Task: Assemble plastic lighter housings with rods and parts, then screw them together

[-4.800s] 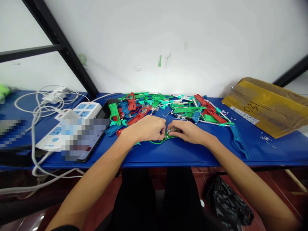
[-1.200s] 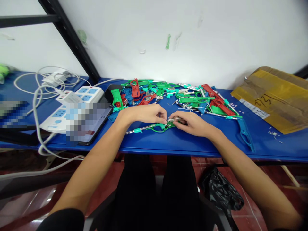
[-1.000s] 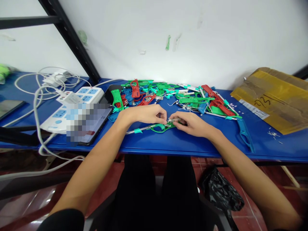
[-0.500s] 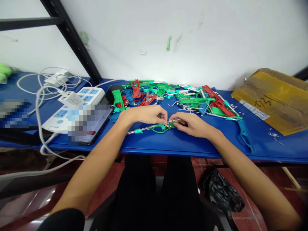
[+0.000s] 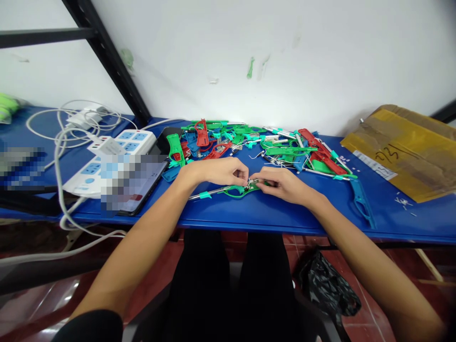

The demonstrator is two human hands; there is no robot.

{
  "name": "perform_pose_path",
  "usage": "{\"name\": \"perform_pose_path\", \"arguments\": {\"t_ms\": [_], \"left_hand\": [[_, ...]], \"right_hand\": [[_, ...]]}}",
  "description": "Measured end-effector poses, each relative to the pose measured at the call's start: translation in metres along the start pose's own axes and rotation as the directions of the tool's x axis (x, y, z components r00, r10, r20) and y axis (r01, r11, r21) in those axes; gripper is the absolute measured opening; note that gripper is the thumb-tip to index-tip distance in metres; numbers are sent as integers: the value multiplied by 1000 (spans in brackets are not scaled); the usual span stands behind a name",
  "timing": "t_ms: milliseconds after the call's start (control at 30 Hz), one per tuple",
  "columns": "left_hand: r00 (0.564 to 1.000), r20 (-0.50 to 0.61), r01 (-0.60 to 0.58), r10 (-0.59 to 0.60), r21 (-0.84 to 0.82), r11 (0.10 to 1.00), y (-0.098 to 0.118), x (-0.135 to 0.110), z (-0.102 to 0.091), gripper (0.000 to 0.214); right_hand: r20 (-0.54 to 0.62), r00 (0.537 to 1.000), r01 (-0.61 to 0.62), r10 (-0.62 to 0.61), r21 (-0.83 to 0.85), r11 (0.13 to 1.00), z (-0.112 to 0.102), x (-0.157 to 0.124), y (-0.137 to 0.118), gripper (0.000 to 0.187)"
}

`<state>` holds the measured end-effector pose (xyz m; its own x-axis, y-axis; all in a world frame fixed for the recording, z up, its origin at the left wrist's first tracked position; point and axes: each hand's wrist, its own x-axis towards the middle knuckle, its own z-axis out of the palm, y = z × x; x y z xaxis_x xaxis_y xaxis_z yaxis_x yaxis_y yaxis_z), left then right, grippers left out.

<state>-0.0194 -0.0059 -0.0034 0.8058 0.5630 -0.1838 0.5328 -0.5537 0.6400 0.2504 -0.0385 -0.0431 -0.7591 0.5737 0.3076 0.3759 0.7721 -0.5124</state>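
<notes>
A green plastic handle part with a metal rod [image 5: 228, 191] lies on the blue table [image 5: 249, 216] near its front edge. My left hand [image 5: 221, 171] rests over its right end with fingertips pinched together. My right hand [image 5: 281, 184] meets it from the right, fingers pinched on a small metal piece [image 5: 253, 181] at the same spot. Behind both hands lies a pile of green, red and blue plastic parts and rods [image 5: 256, 145].
A white power strip with cables [image 5: 110, 152] and a phone [image 5: 135, 187] lie at the left. A flattened cardboard box [image 5: 409, 152] sits at the right, a blue handle part [image 5: 359, 199] beside it. A black bag [image 5: 327, 289] lies on the floor.
The green part now lies stretched out with its rod showing to the left. Both hands have stayed pinched at its right end; my right hand edged slightly left.
</notes>
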Motion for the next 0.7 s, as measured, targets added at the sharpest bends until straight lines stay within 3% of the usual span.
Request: {"name": "perform_pose_path", "arguments": {"t_ms": [700], "left_hand": [[999,42,22,-18,-97,995,-10,6,-2,31]], "right_hand": [[-2,999,42,-42,-36,998,2,-2,3,33]]}}
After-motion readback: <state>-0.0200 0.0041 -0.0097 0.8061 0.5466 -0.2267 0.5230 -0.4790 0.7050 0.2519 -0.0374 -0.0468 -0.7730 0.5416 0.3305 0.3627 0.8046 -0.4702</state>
